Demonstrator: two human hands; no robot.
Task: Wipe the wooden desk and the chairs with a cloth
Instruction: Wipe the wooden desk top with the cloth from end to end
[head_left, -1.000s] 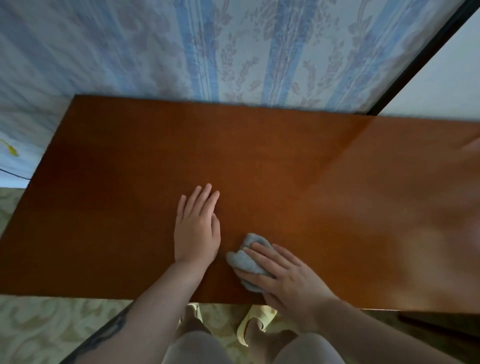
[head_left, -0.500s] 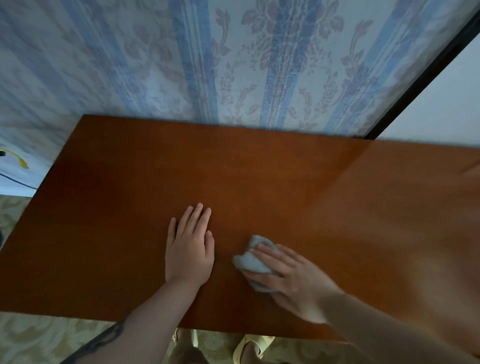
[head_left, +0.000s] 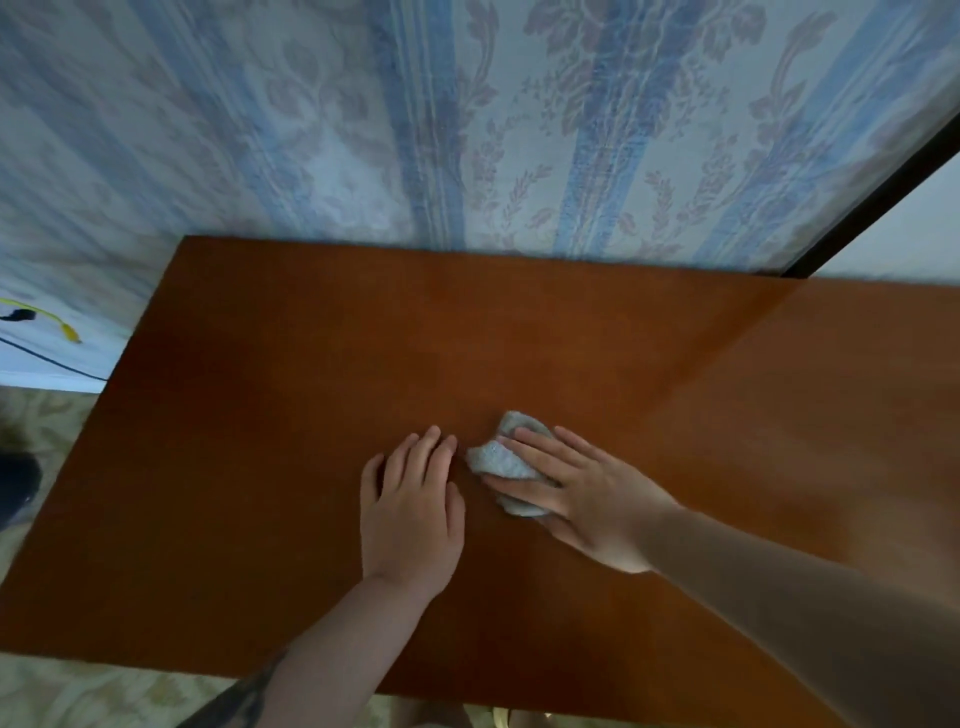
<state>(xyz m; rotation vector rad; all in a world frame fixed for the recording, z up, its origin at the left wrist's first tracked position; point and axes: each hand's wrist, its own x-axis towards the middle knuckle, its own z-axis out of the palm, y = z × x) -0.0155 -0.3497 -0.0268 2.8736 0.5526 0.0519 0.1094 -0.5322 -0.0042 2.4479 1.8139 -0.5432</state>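
Wiping is underway: the right hand (head_left: 587, 493) presses flat on a crumpled grey cloth (head_left: 501, 457) mid-way along the reddish-brown wooden bench (head_left: 311, 338); left hand (head_left: 413, 509) rests flat, fingers straight, beside it. Next, probably, unwiped areas.

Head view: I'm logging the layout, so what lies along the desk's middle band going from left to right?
Bare wooden desk → left hand resting flat → grey cloth → right hand pressing the cloth.
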